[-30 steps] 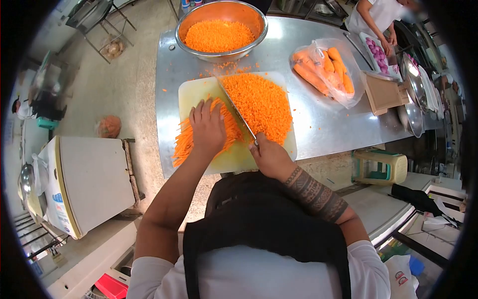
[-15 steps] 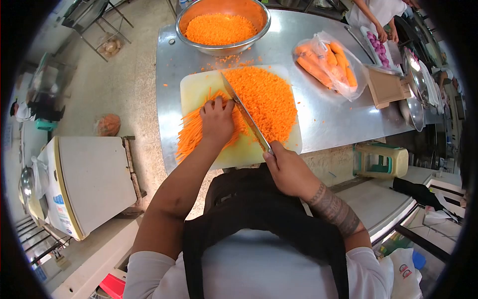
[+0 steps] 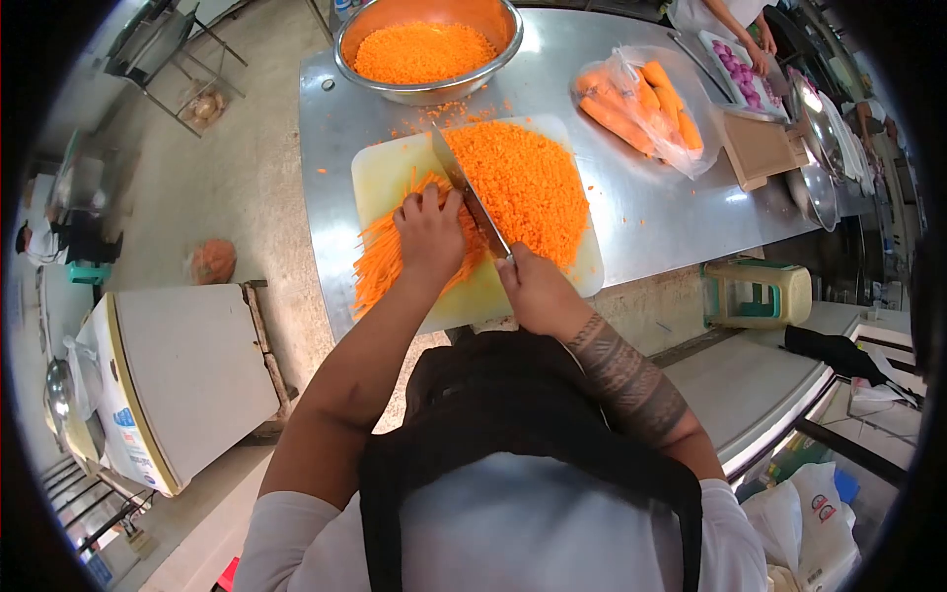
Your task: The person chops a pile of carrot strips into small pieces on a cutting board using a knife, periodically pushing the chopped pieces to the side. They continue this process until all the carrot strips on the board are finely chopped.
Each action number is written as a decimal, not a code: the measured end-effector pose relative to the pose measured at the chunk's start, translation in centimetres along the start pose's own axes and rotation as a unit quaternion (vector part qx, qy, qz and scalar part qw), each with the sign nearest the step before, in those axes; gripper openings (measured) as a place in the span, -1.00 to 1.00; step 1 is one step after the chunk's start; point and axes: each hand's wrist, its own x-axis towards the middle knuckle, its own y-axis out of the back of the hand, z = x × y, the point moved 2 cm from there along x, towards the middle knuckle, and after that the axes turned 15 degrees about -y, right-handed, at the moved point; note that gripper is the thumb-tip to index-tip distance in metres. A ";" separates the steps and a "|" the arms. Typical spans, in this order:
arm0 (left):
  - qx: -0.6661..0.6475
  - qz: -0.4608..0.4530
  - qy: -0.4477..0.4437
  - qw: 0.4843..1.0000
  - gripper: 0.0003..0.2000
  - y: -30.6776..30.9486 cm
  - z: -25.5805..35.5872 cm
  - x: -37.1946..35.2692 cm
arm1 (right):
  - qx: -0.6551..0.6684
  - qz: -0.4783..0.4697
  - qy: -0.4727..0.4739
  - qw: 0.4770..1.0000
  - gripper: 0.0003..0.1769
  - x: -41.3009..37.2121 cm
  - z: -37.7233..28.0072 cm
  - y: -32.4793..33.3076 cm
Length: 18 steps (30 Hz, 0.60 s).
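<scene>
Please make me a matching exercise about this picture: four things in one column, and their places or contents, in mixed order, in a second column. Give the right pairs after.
1. knife
2. carrot strips
3. metal bowl
4. plastic bag

A. holds whole carrots
B. under the left hand
C. gripped by the right hand
D. holds diced carrot

Pairs: 1-C, 2-B, 3-D, 4-A.

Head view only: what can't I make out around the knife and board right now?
All head view.
Knife handle: hidden inside the right hand.
Where the blade meets the carrot strips: covered by the left hand.
Purple items in the far tray: too small to identify.
Co-worker: cut off by the top edge.
</scene>
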 end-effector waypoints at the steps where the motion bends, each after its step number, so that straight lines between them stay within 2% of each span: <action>1: 0.003 -0.011 0.001 1.000 -0.60 0.2 0.0 -0.2 | 0.002 -0.008 0.004 1.000 -0.59 -1.3 -0.8 0.9; 3: -0.002 -0.001 -0.003 1.000 -0.61 0.4 0.0 -0.2 | 0.007 -0.021 0.011 1.000 -0.58 -4.4 -2.2 3.5; 6: -0.002 0.007 0.000 1.000 -0.62 0.0 0.0 -0.3 | 0.010 0.001 -0.010 1.000 -0.58 -3.2 0.0 -0.3; 9: -0.012 0.005 -0.001 1.000 -0.63 0.2 0.0 -0.1 | 0.021 0.010 -0.001 1.000 -0.58 -0.8 -0.4 -1.2; 12: -0.017 0.002 0.003 1.000 -0.64 0.1 -0.1 -0.3 | 0.025 -0.029 -0.011 0.999 -0.58 -5.1 -2.6 2.5; 18: -0.020 -0.016 0.011 1.000 -0.66 -0.2 0.0 -0.2 | 0.026 0.020 -0.004 0.999 -0.58 -1.3 -0.3 -2.2</action>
